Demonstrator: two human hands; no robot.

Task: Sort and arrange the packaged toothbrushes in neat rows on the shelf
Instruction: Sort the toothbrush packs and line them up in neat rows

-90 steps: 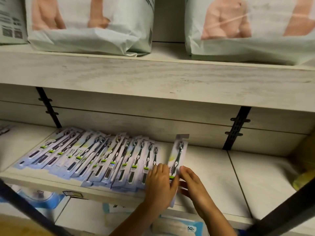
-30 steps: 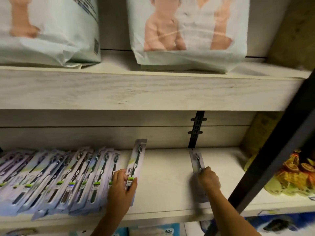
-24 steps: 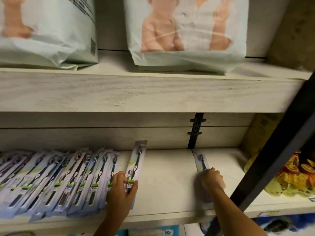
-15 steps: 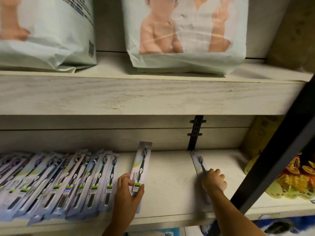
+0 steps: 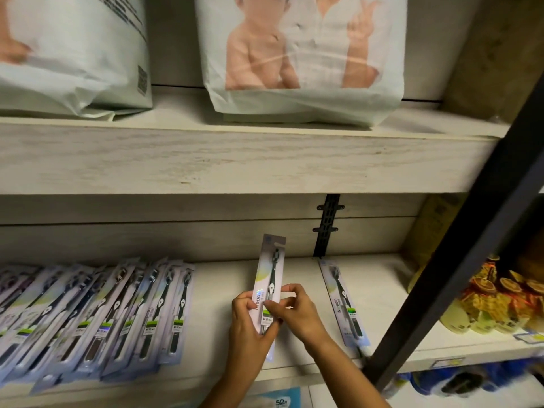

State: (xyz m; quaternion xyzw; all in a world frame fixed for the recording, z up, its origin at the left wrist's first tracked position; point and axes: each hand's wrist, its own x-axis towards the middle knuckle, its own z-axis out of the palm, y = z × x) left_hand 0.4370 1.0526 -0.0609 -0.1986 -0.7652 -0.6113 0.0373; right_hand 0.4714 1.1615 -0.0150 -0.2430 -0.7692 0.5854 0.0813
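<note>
A row of several packaged toothbrushes (image 5: pixel 97 316) lies overlapped on the left part of the pale wooden shelf (image 5: pixel 220 290). My left hand (image 5: pixel 250 328) grips one packaged toothbrush (image 5: pixel 269 278) by its lower half, held upright above the middle of the shelf. My right hand (image 5: pixel 297 316) pinches the same pack from the right side. A single packaged toothbrush (image 5: pixel 343 301) lies flat on the shelf to the right, apart from both hands.
A black slanted post (image 5: pixel 459 248) crosses the right side. Yellow and orange packaged goods (image 5: pixel 500 304) stand at the shelf's right end. Two large white bags (image 5: pixel 300 60) sit on the shelf above. A black bracket (image 5: pixel 326 225) is on the back wall.
My right hand let go of the single pack on the right and came left onto the pack in my left hand. My left hand carried that pack rightward from the row.
</note>
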